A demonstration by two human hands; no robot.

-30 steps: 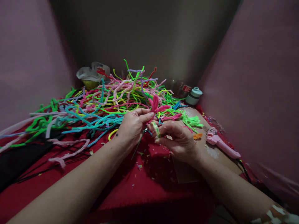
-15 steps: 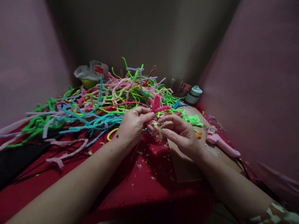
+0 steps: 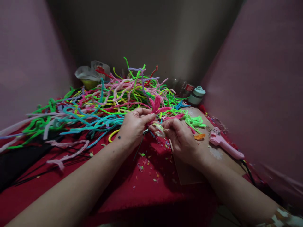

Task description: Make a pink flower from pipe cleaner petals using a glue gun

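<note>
My left hand [image 3: 134,126] is closed, thumb against fingers, on a bright pink pipe-cleaner flower [image 3: 156,105] whose looped petals stand up above the fingertips. A thin dark stem [image 3: 139,145] slants down below that hand. Just under the flower, between both hands, is a small roll of clear, yellowish tape [image 3: 158,130]. My right hand [image 3: 183,138] is closed in a pinch at the roll's right edge; its lower fingers are curled in. Where the tape meets the flower is hidden by my left fingers.
Behind my hands lies a large tangled heap of coloured pipe cleaners [image 3: 123,94]. At the right, a pink glue gun [image 3: 224,146] rests on a cardboard sheet [image 3: 189,171], near a pale green bottle [image 3: 197,95]. Scraps dot the red cloth [image 3: 132,198].
My right hand's fingers have drawn together into a pinch, and the hand has shifted slightly, showing more of the tape roll. The flower has moved slightly left in my left hand.
</note>
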